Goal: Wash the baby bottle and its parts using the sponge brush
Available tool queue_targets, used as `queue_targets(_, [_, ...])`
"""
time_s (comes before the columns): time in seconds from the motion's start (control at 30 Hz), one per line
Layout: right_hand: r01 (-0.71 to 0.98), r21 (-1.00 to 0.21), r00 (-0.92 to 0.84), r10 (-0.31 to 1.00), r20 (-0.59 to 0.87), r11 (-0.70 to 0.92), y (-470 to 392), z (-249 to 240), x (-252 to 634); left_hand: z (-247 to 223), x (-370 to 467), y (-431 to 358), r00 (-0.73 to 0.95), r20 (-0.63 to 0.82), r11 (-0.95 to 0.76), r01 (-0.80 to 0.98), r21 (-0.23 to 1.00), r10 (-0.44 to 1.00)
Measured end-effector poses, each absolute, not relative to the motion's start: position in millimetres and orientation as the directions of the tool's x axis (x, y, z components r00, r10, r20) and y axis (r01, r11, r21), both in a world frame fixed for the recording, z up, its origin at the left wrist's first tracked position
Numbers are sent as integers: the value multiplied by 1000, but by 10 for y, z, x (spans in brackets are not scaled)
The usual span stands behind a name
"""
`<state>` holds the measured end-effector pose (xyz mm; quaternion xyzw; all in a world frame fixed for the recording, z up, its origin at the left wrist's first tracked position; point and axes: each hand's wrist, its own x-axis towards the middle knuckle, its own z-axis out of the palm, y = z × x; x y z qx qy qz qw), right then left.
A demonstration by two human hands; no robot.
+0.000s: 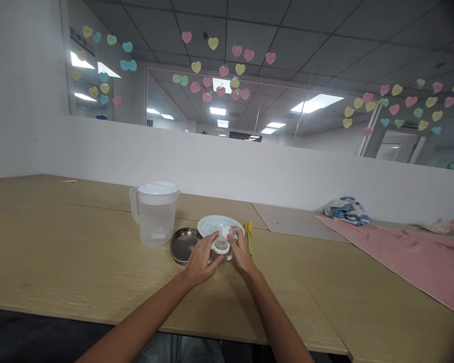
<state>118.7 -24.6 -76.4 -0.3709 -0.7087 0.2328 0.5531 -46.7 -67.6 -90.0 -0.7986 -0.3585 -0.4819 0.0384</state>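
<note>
Just in front of a pale blue plate (213, 221), my left hand (202, 259) is closed around the side of a small clear jar (221, 244) with a white collar. The jar's mouth faces up and is uncovered; its lower part is mostly hidden by my fingers. My right hand (241, 250) pinches a small white and clear piece (232, 231), which looks like a lid, beside the jar's mouth. Whether the piece touches the jar I cannot tell. To the left of my left hand lies a round, shallow metal tin (183, 245).
A clear lidded pitcher (157, 217) stands left of the tin. Something yellow with a green stem (248, 229) lies right of the plate. Further right are a pink cloth (408, 247) and a crumpled blue and white cloth (347, 210). A white wall (212, 161) borders the table's back.
</note>
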Motion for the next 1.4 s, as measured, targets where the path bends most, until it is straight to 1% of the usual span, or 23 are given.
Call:
queue_targets(0.1, [345,-718,-90,782,616,605,-251,-755,1191,-892,-471,-679,280,800,-744,606,282,531])
queue_targets(0.23, [467,-637,-69,743,666,614,-249,-758,1198,-870,-469,-689,280,805,-752,596,282,523])
queue_targets(0.37, [488,-591,-54,698,714,642,-241,-765,1215,-862,-472,-715,248,823,-756,585,293,511])
queue_targets(0.43, [495,-559,2,643,766,665,-241,-748,1230,-845,-480,-741,179,839,-744,580,331,513])
queue_targets(0.53, [512,-528,101,563,820,677,-246,-699,1252,-744,-492,-785,20,855,-715,559,420,518])
queue_targets(0.6, [511,-514,149,518,842,689,-254,-665,1258,-608,-484,-799,-11,863,-720,546,429,506])
queue_targets(0.67, [500,-486,171,469,867,716,-265,-641,1256,-428,-452,-788,69,870,-748,546,377,488])
queue_targets(0.77, [490,-434,163,409,898,756,-285,-626,1246,-144,-362,-718,274,826,-780,561,279,493])
queue_targets(0.87, [498,-418,181,380,907,760,-294,-620,1252,70,-260,-610,492,701,-796,578,181,517])
queue_targets(0.9, [504,-414,192,369,909,758,-294,-617,1260,119,-228,-574,536,661,-794,588,153,525])
queue_targets(0.97, [521,-398,203,344,917,755,-288,-608,1281,185,-170,-511,582,613,-782,616,96,534])
queue_targets(1.03, [540,-375,200,318,927,753,-284,-595,1302,220,-121,-461,609,597,-774,633,33,523])
queue_targets(1.1, [559,-351,176,306,936,751,-289,-581,1313,235,-87,-423,648,585,-781,624,-38,489])
queue_targets(1.2, [578,-334,125,324,938,744,-315,-567,1302,242,-84,-386,706,562,-801,587,-121,432])
queue_targets(1.27, [581,-344,113,345,932,738,-333,-567,1276,244,-113,-371,744,531,-815,557,-158,406])
queue_targets(1.4, [562,-410,156,395,905,718,-349,-588,1227,247,-178,-354,795,492,-826,514,-233,356])
